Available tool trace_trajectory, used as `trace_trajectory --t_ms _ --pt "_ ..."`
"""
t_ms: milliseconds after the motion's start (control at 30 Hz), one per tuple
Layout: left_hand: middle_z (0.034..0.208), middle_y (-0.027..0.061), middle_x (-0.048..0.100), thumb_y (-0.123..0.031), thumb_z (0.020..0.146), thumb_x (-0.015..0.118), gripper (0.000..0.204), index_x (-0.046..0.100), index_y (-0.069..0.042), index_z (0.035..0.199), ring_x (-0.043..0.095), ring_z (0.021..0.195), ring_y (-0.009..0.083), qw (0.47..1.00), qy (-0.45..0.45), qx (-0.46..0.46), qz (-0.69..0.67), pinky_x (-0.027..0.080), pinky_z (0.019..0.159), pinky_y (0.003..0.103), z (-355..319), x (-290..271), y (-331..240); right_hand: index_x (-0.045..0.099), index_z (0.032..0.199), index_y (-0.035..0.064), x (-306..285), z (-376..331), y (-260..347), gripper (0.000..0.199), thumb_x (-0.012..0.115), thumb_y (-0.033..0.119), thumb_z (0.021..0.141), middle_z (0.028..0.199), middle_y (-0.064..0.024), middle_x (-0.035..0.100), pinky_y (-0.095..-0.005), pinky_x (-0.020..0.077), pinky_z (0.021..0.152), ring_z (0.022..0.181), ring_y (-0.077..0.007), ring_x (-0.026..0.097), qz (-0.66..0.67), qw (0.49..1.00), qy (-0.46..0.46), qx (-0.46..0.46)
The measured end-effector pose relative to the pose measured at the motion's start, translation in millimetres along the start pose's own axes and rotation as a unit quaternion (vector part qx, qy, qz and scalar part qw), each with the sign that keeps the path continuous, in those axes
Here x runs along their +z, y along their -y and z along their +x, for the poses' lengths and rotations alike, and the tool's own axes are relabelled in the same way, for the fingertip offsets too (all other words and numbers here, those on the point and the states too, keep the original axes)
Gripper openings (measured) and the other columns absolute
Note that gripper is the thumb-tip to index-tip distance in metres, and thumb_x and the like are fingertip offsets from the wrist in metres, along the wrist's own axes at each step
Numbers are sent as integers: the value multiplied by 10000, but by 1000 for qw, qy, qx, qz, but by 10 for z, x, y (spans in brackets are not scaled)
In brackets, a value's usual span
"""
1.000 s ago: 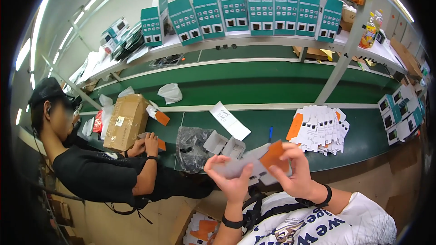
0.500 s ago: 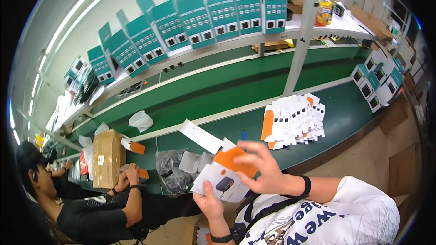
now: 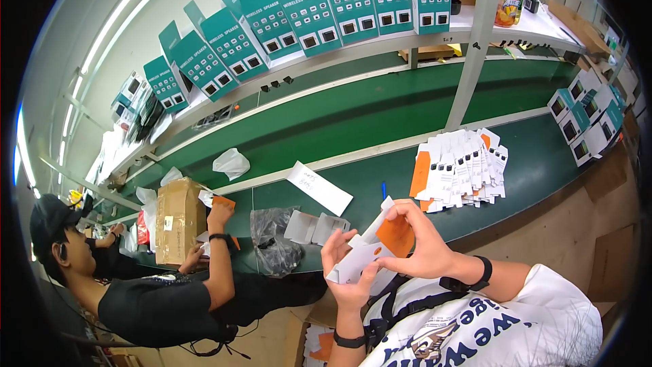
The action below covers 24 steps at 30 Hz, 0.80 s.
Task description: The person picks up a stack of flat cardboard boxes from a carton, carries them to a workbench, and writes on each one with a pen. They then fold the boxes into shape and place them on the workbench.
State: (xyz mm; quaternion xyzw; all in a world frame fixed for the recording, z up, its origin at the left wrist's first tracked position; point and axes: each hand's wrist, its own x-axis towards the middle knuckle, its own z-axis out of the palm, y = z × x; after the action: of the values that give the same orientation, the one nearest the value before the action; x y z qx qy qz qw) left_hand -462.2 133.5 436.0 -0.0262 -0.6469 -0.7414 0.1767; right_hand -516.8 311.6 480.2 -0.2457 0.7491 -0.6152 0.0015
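Note:
A white carton (image 3: 358, 256) with an orange flap is held up in front of me between both hands, tilted and partly squeezed open. My left hand (image 3: 350, 292) grips its lower left end, thumb on the printed face and fingers behind. At the upper right, my right hand (image 3: 429, 253) pinches the carton by its orange part, thumb below and fingers over the top edge. Just beyond, small white open boxes (image 3: 301, 227) lie beside a dark plastic bag (image 3: 270, 245). A white card (image 3: 319, 188) with handwriting and a blue pen (image 3: 383, 189) are on the green bench.
Flat white-and-orange cartons (image 3: 458, 170) are piled to the right. Teal boxes (image 3: 309, 10) line the shelf above, with a post (image 3: 472, 61) at its right part. More boxes (image 3: 587, 115) stack far right. Left, a co-worker (image 3: 156, 306) handles an orange-and-white piece by a brown cardboard box (image 3: 180, 221).
The carton has turned from face-on to edge-on and bulges open. My right hand has closed on its orange part. The co-worker's arm has reached up, and the whole view has shifted.

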Motion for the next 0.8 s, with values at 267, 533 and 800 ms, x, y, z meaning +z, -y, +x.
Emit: trace_trajectory --t_ms 267,533,800 --pt "1382 191 498 -380 783 895 1056 238 -22 1529 571 1245 282 993 -11 -1 -114 497 1016 412 3 101 -6 400 1252 71 214 -216 -111 624 836 115 807 1396 -175 492 -345 432 1022 1175 -181 515 161 985 64 12" --pt "1347 214 499 -293 827 866 725 366 -93 1314 600 1137 267 996 -53 72 -22 537 930 392 -121 153 -44 429 1300 49 163 -197 -89 607 797 78 819 1508 -215 439 -421 385 1151 1357 -287 500 242 969 48 1" --pt "1195 203 593 -202 781 895 457 483 -101 951 642 1080 286 991 -67 112 8 548 916 409 -232 105 -166 531 999 56 93 -183 -71 233 726 140 903 1398 -193 511 -370 428 1069 1278 -246 530 301 944 132 -11"
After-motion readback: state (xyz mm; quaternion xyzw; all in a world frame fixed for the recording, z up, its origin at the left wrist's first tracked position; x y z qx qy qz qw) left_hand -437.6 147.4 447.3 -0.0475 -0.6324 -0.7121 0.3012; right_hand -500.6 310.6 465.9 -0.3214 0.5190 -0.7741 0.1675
